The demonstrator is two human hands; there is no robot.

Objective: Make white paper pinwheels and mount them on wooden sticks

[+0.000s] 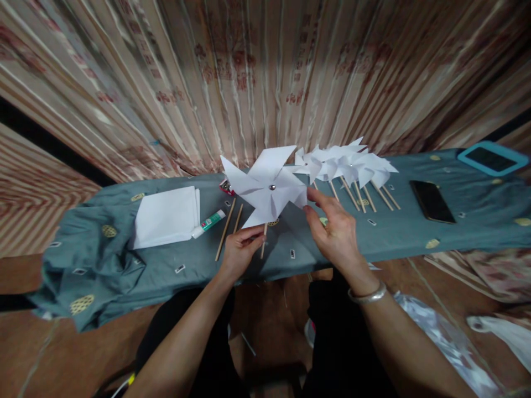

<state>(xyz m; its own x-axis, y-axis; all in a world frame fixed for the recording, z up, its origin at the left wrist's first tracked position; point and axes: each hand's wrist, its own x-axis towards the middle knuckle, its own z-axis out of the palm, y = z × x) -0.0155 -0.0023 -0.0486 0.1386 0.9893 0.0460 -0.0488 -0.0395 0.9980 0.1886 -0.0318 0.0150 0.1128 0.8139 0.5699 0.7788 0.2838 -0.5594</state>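
Observation:
A white paper pinwheel (259, 193) with a shiny pin at its centre is held up over the cloth-covered table. My left hand (240, 249) is closed round its thin wooden stick (263, 249), just below the blades. At the pinwheel's right edge, the thumb and forefinger of my right hand (336, 226) pinch a blade tip; part of the fingertips is hidden. To the right, several finished white pinwheels (350, 163) lie overlapping in a row, sticks toward me. Two loose wooden sticks (225, 229) rest beside my left hand.
A stack of white paper (166, 215) lies on the green cloth (166, 271) at left, with a glue stick (212, 220) beside it. A small red box (226, 187) sits behind the pinwheel. Farther right are a dark phone (431, 202) and a blue-framed tablet (493, 158). A patterned curtain (257, 77) hangs behind.

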